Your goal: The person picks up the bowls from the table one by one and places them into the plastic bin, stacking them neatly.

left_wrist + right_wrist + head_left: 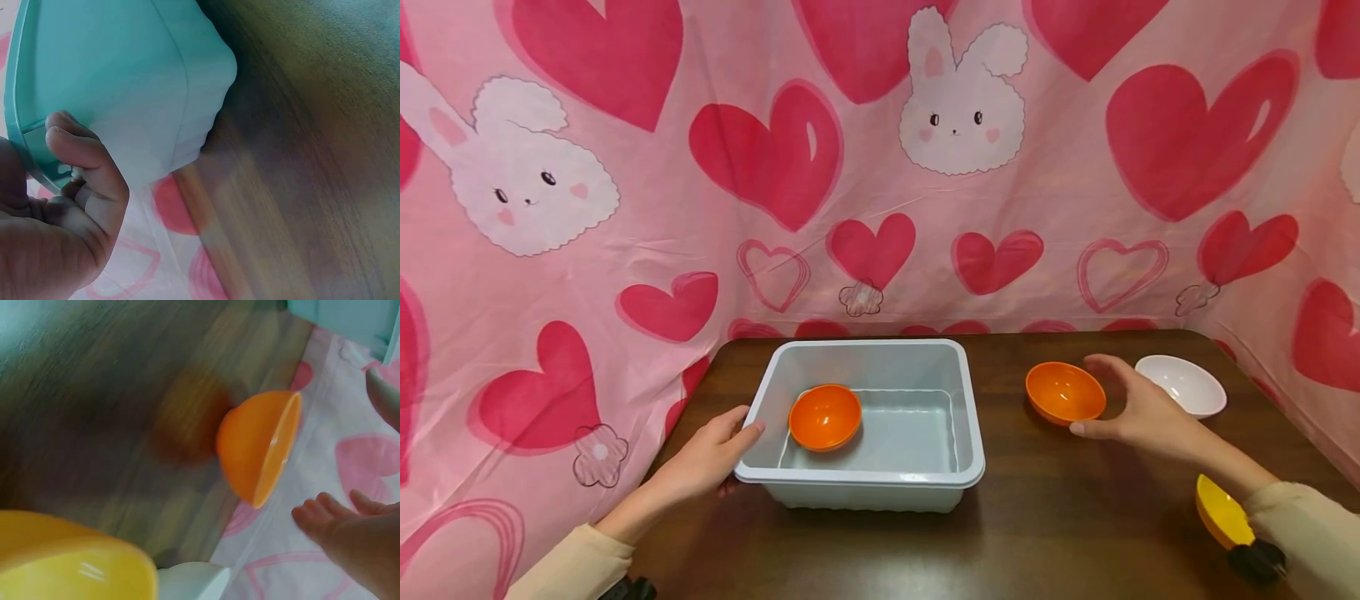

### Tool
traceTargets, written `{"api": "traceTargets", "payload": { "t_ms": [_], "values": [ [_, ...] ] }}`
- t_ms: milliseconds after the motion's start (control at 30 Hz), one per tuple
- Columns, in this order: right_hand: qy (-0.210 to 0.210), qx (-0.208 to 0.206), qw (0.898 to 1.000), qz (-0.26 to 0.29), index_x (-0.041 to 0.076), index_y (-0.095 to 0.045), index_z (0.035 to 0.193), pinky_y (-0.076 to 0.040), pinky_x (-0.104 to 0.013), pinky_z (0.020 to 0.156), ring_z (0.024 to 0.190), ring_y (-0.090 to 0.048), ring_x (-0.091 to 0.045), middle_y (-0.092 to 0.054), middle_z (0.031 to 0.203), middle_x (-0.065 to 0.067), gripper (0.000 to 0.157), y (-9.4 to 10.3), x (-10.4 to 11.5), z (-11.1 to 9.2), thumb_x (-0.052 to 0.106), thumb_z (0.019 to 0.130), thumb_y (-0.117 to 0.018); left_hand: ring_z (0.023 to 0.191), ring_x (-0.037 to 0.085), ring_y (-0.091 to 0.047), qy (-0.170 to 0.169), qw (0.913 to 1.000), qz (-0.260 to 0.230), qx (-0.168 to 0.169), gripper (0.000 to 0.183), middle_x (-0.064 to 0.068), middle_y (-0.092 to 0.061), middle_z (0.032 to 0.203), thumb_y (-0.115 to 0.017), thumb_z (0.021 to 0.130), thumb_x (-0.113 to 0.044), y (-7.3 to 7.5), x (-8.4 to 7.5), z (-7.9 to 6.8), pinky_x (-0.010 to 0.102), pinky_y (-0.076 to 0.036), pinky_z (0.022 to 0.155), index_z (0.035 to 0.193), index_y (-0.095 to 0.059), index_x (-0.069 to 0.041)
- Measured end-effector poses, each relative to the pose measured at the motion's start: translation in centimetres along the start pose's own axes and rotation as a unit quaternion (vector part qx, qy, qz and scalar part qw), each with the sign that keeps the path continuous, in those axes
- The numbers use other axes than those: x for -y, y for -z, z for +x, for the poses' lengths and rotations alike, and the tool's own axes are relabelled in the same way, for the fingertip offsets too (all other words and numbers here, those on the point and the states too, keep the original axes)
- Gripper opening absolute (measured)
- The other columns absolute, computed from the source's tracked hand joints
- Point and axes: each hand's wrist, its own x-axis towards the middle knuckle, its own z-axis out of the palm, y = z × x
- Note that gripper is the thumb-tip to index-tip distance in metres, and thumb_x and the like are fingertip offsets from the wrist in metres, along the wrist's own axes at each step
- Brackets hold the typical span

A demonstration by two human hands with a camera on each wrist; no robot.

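Note:
A grey plastic basin (891, 492) stands on the table, and one orange bowl (825, 417) sits inside it toward the left. My left hand (715, 450) grips the basin's left rim, thumb on top; the left wrist view shows the fingers (87, 153) curled beneath the rim. A second orange bowl (1065, 393) rests on the table right of the basin. Beside it is my right hand (1138, 410), thumb and fingers spread apart. In the right wrist view a gap separates that hand (350, 531) from the orange bowl (256, 447).
Behind my right hand sits a white bowl (1183, 385). A yellow bowl (1222, 510) stands near the right sleeve, which partly hides it. Pink cloth (865, 192) with hearts and rabbits hangs along the back and sides of the brown table (1060, 533).

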Motion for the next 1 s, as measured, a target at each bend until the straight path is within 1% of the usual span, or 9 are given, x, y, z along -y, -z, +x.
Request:
{"api": "traceTargets", "payload": {
  "t_ms": [100, 200, 367, 467, 567, 700, 1000],
  "values": [
    [-0.005, 0.008, 1.000, 0.007, -0.008, -0.031, 0.154, -0.037, -0.073, 0.106, 0.134, -0.044, -0.061, -0.045, 0.149, -0.038, 0.105, -0.1, -0.8, 0.6, 0.029, 0.078, -0.094, 0.043, 0.030, -0.055, 0.001, 1.0000, -0.001, 0.000, 0.036, 0.009, -0.060, 0.065, -0.058, 0.109, -0.024, 0.0, 0.0, 0.0, 0.036, -0.051, 0.040, 0.134, -0.053, 0.002],
    [-0.010, 0.014, 1.000, 0.002, -0.009, -0.028, 0.155, -0.038, -0.074, 0.105, 0.134, -0.044, -0.061, -0.043, 0.149, -0.039, 0.109, -0.3, -1.6, 1.1, 0.030, 0.077, -0.094, 0.043, 0.028, -0.055, 0.002, 1.0000, -0.001, -0.001, 0.037, 0.009, -0.060, 0.064, -0.058, 0.109, -0.024, 0.0, 0.0, 0.0, 0.036, -0.051, 0.040, 0.136, -0.052, 0.001],
    [-0.009, 0.026, 0.999, -0.029, -0.013, -0.025, 0.154, -0.040, -0.075, 0.103, 0.131, -0.045, -0.061, -0.041, 0.148, -0.042, 0.116, -0.5, -2.5, 1.7, 0.033, 0.074, -0.096, 0.043, 0.028, -0.055, 0.001, 1.0000, -0.001, -0.001, 0.036, 0.009, -0.060, 0.063, -0.057, 0.109, -0.024, 0.0, 0.0, 0.0, 0.036, -0.051, 0.040, 0.135, -0.052, 0.001],
    [-0.006, 0.034, 0.998, -0.044, -0.017, -0.025, 0.152, -0.039, -0.074, 0.105, 0.130, -0.046, -0.060, -0.040, 0.148, -0.044, 0.119, -0.8, -2.9, 2.1, 0.034, 0.072, -0.097, 0.043, 0.029, -0.055, -0.001, 1.0000, 0.000, -0.001, 0.035, 0.009, -0.060, 0.063, -0.057, 0.110, -0.024, 0.0, -0.1, 0.0, 0.036, -0.051, 0.040, 0.134, -0.053, 0.001],
    [-0.007, 0.039, 0.998, -0.042, -0.019, -0.024, 0.151, -0.038, -0.074, 0.105, 0.129, -0.046, -0.061, -0.040, 0.147, -0.045, 0.120, -1.0, -3.3, 2.4, 0.032, 0.071, -0.098, 0.043, 0.030, -0.055, -0.001, 1.0000, 0.000, -0.001, 0.035, 0.009, -0.059, 0.063, -0.057, 0.110, -0.024, 0.0, -0.2, 0.0, 0.036, -0.050, 0.040, 0.134, -0.053, 0.001],
    [-0.013, 0.044, 0.998, -0.036, -0.019, -0.022, 0.151, -0.038, -0.073, 0.106, 0.131, -0.044, -0.061, -0.038, 0.147, -0.046, 0.120, -1.2, -3.9, 2.8, 0.030, 0.072, -0.097, 0.043, 0.030, -0.055, 0.000, 1.0000, -0.002, -0.001, 0.035, 0.009, -0.060, 0.063, -0.057, 0.109, -0.024, 0.0, -0.2, 0.0, 0.036, -0.051, 0.040, 0.133, -0.053, 0.001],
    [-0.026, 0.046, 0.998, -0.034, -0.017, -0.022, 0.153, -0.037, -0.072, 0.107, 0.131, -0.046, -0.060, -0.039, 0.148, -0.044, 0.122, -1.5, -4.7, 3.3, 0.036, 0.073, -0.096, 0.042, 0.029, -0.054, 0.001, 1.0000, -0.002, 0.000, 0.033, 0.009, -0.059, 0.063, -0.057, 0.109, -0.024, 0.0, -0.2, 0.0, 0.036, -0.051, 0.040, 0.131, -0.054, 0.000]
  ]
}}
